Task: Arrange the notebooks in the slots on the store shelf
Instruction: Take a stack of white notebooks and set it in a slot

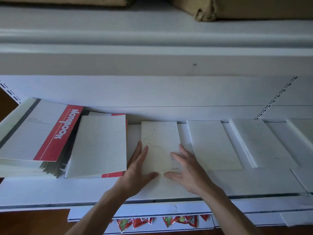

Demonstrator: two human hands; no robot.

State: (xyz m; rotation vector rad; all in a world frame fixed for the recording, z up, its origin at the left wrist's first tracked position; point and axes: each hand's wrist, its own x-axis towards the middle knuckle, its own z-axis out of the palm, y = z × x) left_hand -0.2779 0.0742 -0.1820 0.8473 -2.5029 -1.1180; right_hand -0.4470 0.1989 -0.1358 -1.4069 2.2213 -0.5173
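Note:
A cream notebook [160,143] lies flat on the white store shelf [94,189], cover side down. My left hand [138,168] rests on its left edge with straight fingers, thumb at the near edge. My right hand [184,164] lies flat on its right near corner, fingers spread. To the left, a pale notebook [100,145] tops a leaning pile. A large pad with a red "Notebook" band [66,131] lies further left. More pale notebooks [213,143] [259,141] lie in a row to the right.
The shelf's white back panel [152,90] rises behind the row, with a slotted upright [277,97] at the right. An upper shelf [152,36] holds brown paper parcels [237,7]. Red snack packets [135,223] hang below the shelf's front edge.

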